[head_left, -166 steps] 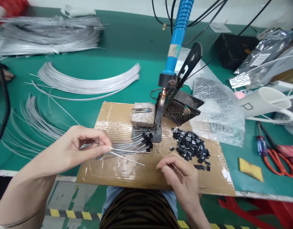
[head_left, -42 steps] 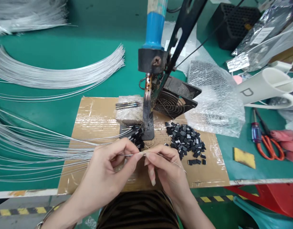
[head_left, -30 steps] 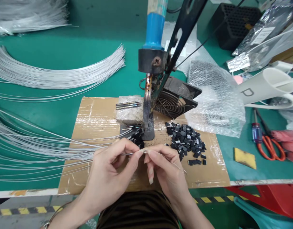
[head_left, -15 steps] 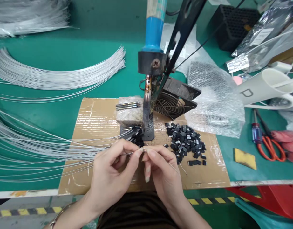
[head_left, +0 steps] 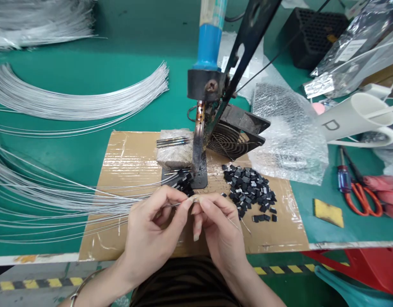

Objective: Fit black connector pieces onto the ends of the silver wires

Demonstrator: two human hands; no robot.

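The left hand [head_left: 153,232] pinches a grey wire [head_left: 175,205] between its fingers [head_left: 180,216]; close against them, the right hand [head_left: 223,228] grasps a fine strand [head_left: 246,226] whose tail pokes out rightward. Grey wires [head_left: 110,205] spread left of the fingers, black pieces [head_left: 249,187] heap to their right, and a soldering iron [head_left: 210,47] stands beyond them, above cardboard [head_left: 122,157].

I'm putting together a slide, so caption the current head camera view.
Left hand and right hand, held close together, pinch fine wire over cardboard beside a heap of small black pieces.
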